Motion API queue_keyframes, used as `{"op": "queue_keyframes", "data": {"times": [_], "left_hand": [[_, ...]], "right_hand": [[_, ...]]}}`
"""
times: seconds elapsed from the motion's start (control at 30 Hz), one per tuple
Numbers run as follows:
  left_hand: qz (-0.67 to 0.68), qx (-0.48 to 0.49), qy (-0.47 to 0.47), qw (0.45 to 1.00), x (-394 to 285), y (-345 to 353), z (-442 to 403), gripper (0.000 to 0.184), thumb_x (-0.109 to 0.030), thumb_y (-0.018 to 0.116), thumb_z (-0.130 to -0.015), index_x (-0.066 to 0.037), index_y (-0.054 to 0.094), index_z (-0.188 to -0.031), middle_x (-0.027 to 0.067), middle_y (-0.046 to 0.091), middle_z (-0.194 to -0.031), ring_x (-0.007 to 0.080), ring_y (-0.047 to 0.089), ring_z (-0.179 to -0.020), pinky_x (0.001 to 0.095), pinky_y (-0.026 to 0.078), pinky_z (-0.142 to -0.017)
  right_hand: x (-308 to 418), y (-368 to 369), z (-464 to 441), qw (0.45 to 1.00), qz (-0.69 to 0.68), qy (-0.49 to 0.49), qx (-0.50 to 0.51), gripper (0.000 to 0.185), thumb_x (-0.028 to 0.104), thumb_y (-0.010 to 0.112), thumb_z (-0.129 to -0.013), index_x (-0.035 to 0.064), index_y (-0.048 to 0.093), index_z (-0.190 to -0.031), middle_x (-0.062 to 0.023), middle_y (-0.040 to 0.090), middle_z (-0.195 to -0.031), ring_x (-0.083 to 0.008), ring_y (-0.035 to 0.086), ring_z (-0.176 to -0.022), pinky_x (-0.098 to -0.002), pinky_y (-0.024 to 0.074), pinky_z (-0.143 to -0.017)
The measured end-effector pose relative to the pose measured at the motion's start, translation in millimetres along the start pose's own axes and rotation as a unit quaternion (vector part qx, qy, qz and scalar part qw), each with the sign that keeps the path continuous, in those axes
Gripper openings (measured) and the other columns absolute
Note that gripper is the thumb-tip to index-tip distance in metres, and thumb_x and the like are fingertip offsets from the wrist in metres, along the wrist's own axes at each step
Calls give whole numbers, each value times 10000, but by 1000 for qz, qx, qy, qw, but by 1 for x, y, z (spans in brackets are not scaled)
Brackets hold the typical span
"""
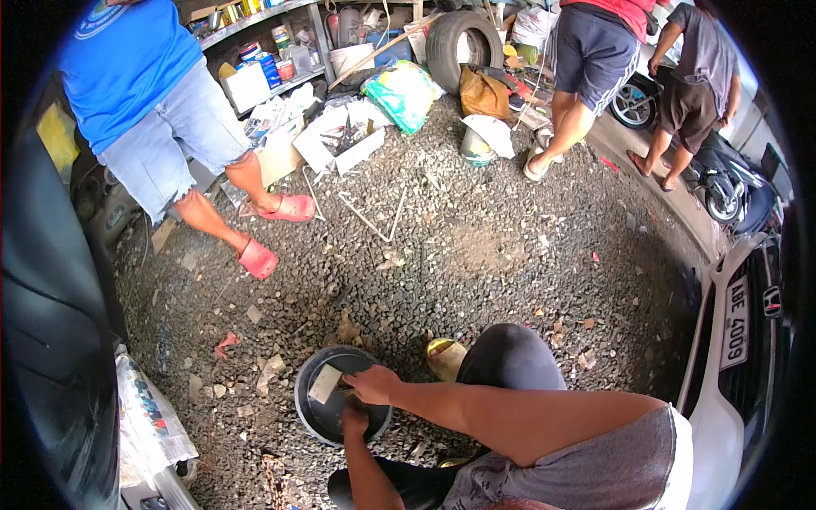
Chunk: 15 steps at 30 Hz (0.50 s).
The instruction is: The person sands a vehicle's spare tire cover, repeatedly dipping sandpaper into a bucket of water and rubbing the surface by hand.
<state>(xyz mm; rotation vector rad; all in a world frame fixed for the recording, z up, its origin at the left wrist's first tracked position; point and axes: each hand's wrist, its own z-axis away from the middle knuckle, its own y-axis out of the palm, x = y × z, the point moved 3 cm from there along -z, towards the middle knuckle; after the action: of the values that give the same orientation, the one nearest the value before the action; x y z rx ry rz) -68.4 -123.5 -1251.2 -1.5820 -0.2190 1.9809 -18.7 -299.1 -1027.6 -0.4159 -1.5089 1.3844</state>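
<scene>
Low on the gravel (pixel 459 297), in the head camera's view, a dark round tub (pixel 316 425) is being worked over with two bare hands. Inside its outline a pale flat block (pixel 325 384) is being shown, tilted in outline; whether it is being held up or is resting on something in the tub cannot be told. The tub is presumably being stood on the ground, just ahead of the raised right knee (pixel 510 361), so that it is being made reachable for both hands at once. The block is perhaps being placed within the rim so that anything loose is being caught there.

The right hand (pixel 374 384) is being held back uppermost, its fingers bent close together at the block's edge; whether they are being closed on it cannot be told. The left hand (pixel 354 418) is being held just beside it, over the tub, its fingertips being hidden, so its grip cannot be told. The right forearm (pixel 442 404) is being stretched out past the knee, while the left forearm (pixel 370 463) is being angled in from the opposite side.
</scene>
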Motion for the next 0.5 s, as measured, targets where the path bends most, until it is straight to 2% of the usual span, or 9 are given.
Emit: {"op": "queue_keyframes", "data": {"times": [0.1, 0.2, 0.3, 0.4, 0.5], "left_hand": [[-109, -12, 59, 992, -15, -4, 6, 198, -167, 589, -870, -34, 667, -994, 234, 683, -1000, 447, 626, -961, 504, 501, -782], [-181, -1, -35, 983, -58, -16, 18, 169, -146, 597, -857, -38, 673, -962, 231, 688, -952, 452, 635, -923, 510, 503, -767], [-176, -24, -15, 984, -51, -13, 16, 100, -72, 611, -781, -29, 680, -837, 165, 685, -785, 374, 629, -730, 454, 491, -655], [-201, 22, -50, 978, -67, -18, 19, 161, -133, 597, -858, -31, 687, -942, 243, 689, -918, 462, 638, -898, 523, 500, -748], [-132, -20, -36, 990, -95, -26, 28, 171, -128, 599, -857, -25, 690, -960, 266, 678, -905, 476, 633, -894, 530, 493, -742]], "right_hand": [[-2, 3, 0, 1000, -12, 5, 4, 488, 267, 584, -913, 97, 512, -1364, -145, 686, -968, -340, 683, -800, -471, 550, -700], [-1, 2, 0, 1000, -9, 12, 13, 481, 271, 582, -912, 97, 517, -1356, -142, 689, -963, -339, 685, -806, -473, 550, -705], [0, 1, 0, 1000, -8, 10, 10, 474, 267, 580, -911, 98, 521, -1350, -142, 689, -968, -342, 685, -808, -472, 552, -705], [0, 1, 0, 1000, -3, 7, 6, 463, 261, 574, -919, 94, 522, -1348, -144, 689, -964, -343, 685, -798, -470, 557, -701], [3, -7, 3, 1000, -6, 12, 19, 465, 260, 568, -928, 90, 514, -1358, -144, 688, -965, -342, 684, -794, -468, 561, -697]]}}
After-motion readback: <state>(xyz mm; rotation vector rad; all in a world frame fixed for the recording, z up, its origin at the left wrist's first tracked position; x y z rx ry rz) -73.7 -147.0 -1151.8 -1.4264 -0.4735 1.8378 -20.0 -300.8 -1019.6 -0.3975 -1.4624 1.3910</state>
